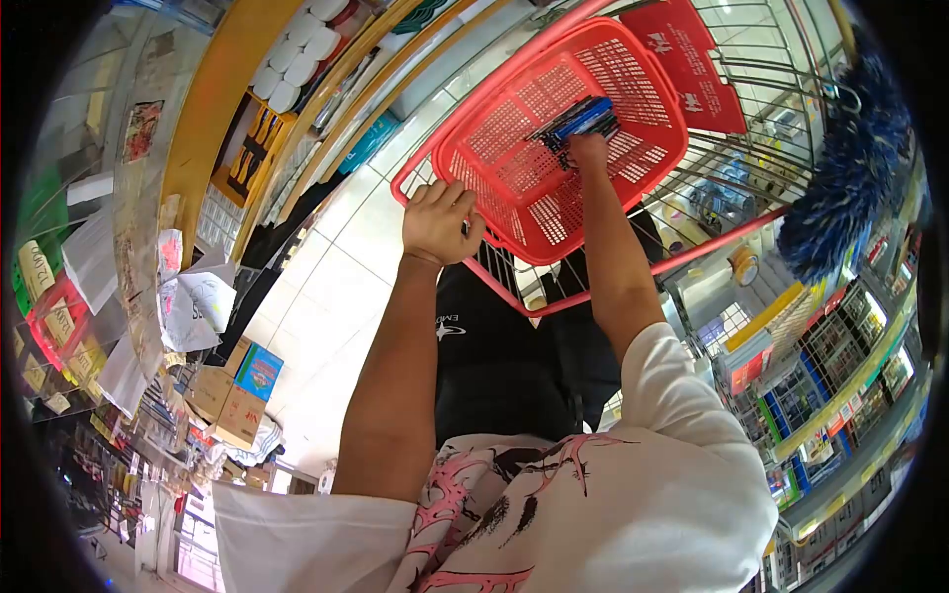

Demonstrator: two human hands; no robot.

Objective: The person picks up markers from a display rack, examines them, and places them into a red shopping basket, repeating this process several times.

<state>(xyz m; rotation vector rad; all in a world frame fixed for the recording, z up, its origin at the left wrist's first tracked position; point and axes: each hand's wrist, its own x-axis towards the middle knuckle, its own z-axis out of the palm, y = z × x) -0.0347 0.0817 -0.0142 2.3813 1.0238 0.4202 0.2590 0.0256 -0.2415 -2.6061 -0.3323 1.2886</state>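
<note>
A red plastic basket [554,212] with perforated walls sits in a wire shopping cart [756,148] in front of me. My left hand [440,219] is curled over the cart's red rail [504,287] at its near left corner, beside the basket's rim. Inside the basket, my right hand [588,150] is closed on a bundle of slim blue and black items [583,119] that look like pens. Its fingertips are partly hidden, so how many it grips I cannot tell.
Red cards [687,64] lie at the cart's far side. A blue fluffy duster [850,168] hangs at right, near stocked shelves [840,395]. Left are wooden shelves [213,109] with goods, and cardboard boxes [237,405] on the tiled floor [306,326].
</note>
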